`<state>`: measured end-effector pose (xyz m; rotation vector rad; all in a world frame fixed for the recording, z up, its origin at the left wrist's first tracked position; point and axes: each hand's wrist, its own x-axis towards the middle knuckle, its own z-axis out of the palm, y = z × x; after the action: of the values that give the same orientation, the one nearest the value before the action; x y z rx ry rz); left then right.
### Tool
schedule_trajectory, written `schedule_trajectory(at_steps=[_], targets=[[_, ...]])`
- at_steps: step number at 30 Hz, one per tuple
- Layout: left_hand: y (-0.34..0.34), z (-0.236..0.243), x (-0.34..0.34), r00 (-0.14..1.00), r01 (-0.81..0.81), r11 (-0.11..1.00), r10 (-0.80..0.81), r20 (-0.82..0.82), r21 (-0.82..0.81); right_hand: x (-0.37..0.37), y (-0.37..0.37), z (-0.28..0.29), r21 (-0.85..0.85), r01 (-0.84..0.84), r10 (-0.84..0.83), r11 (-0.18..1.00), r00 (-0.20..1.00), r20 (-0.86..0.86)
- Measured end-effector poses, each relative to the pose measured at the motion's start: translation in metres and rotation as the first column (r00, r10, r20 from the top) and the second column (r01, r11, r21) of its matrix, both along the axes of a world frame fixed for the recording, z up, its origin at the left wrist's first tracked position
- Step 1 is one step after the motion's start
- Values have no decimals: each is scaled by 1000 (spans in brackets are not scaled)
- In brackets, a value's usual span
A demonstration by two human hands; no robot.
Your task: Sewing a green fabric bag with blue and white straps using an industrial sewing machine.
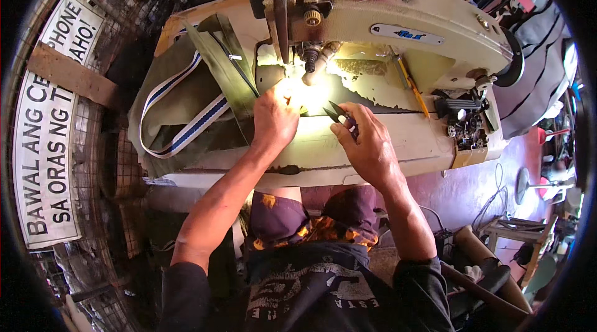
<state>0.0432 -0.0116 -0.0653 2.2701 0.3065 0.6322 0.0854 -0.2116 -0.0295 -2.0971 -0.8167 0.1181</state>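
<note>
Olive cloth [155, 78] and snips [335, 112] at a lit sewing machine [367, 5].
The cloth, with its striped strap [195, 126], lies on the worktop's [385, 148] left; the left hand [277, 114] is beside it, its grip lost in glare; the right hand [372, 142] curls around the snips, blades toward the left hand.

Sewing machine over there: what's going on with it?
A person is working at the sewing machine. The left hand is at the edge of olive cloth with a striped strap; glare hides its grip. The right hand holds dark snips, blades parted, pointing toward the left hand.
</note>
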Motion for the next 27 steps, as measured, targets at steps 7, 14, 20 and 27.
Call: schedule_trajectory(at_steps=[7,14,20,27], targets=[[7,-2,-1,993,45,826,-100,67,561,8,25,-12,-70,63,-50,996,984,174],[12,-4,-6,994,73,873,-105,41,483,6,39,-26,-44,71,-56,997,961,271],[14,-2,-9,988,121,835,-156,20,537,5,48,-33,-12,67,-59,998,945,322],[12,1,-8,983,134,818,-182,32,559,1,52,-32,-50,79,-60,996,953,296]])
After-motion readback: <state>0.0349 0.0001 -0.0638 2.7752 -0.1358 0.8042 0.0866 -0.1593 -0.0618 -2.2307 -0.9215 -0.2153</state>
